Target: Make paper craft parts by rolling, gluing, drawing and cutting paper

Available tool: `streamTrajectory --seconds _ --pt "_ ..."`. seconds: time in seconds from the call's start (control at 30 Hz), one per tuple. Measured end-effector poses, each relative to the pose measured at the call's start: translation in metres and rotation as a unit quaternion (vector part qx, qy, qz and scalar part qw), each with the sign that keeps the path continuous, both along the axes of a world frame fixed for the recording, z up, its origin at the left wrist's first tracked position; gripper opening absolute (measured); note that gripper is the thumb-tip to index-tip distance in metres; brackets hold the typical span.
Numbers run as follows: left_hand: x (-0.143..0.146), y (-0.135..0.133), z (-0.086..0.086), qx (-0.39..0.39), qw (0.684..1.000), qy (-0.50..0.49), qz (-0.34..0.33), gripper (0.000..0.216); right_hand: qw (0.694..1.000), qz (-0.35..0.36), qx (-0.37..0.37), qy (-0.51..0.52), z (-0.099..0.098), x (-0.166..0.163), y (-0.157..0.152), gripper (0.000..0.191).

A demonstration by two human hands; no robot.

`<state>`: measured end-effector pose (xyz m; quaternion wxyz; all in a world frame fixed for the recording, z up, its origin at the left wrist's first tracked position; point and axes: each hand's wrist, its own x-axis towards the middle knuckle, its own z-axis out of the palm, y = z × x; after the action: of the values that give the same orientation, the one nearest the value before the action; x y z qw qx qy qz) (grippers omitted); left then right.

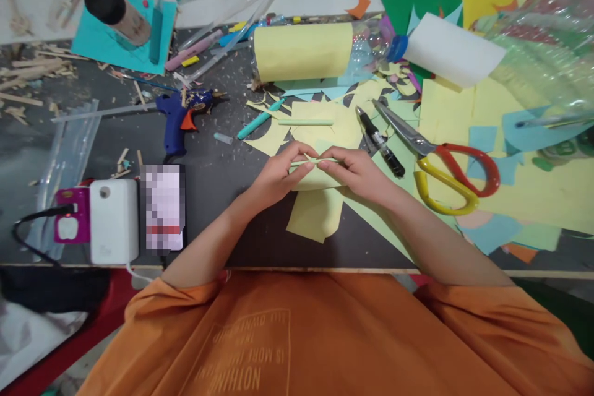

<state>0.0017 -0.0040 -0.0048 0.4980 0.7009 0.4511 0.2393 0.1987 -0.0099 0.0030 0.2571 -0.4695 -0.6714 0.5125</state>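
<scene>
Between both hands is a piece of pale green paper (320,180), its far edge rolled into a thin tube. My left hand (290,168) pinches the rolled edge from the left, thumb and fingers closed on it. From the right, my right hand (348,170) grips the same edge, its fingertips close to the left ones. Just beyond the hands a finished-looking thin green paper roll (306,122) lies on yellow paper (343,112). A yellow paper piece (315,216) lies on the table nearer my body.
Right of my hands lie a black pen (381,142) and large scissors (431,150). To the left are a blue glue gun (176,117), a phone (162,207) and a white power bank (114,221). A paper-wrapped plastic bottle (304,52) lies at the back.
</scene>
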Motion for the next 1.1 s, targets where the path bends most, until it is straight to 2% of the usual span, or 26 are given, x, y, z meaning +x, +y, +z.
streamTrajectory --seconds 0.17,0.33,0.57,0.73,0.87,0.97,1.1 --pt "0.0003 0.0026 0.0034 0.016 1.000 0.015 0.015 0.031 1.000 -0.002 0.005 -0.005 -0.0030 0.0007 0.0006 0.031" --pt "0.0008 0.0035 0.0033 0.028 0.999 0.009 0.024 0.023 1.000 -0.009 0.002 -0.010 -0.0029 0.0011 0.0006 0.031" --pt "-0.0011 0.0031 -0.0012 0.060 0.998 0.009 0.010 0.021 1.000 -0.001 -0.029 -0.008 -0.0009 0.0016 0.0003 0.033" --pt "-0.0008 0.0034 0.0013 0.028 0.999 -0.019 0.025 0.023 1.000 -0.001 -0.004 -0.012 -0.0020 0.0016 0.0004 0.032" --pt "-0.0021 0.0044 0.0036 -0.017 0.998 -0.057 0.019 0.033 1.000 -0.003 -0.003 -0.010 -0.0022 0.0024 0.0001 0.033" --pt "-0.0017 0.0045 0.0021 -0.011 0.998 -0.051 0.028 0.037 1.000 -0.003 -0.005 -0.008 -0.0032 0.0027 0.0002 0.033" --pt "0.0008 0.0045 -0.0009 0.017 0.997 -0.055 0.054 0.028 1.000 -0.003 0.004 -0.007 -0.0050 0.0022 0.0009 0.031"
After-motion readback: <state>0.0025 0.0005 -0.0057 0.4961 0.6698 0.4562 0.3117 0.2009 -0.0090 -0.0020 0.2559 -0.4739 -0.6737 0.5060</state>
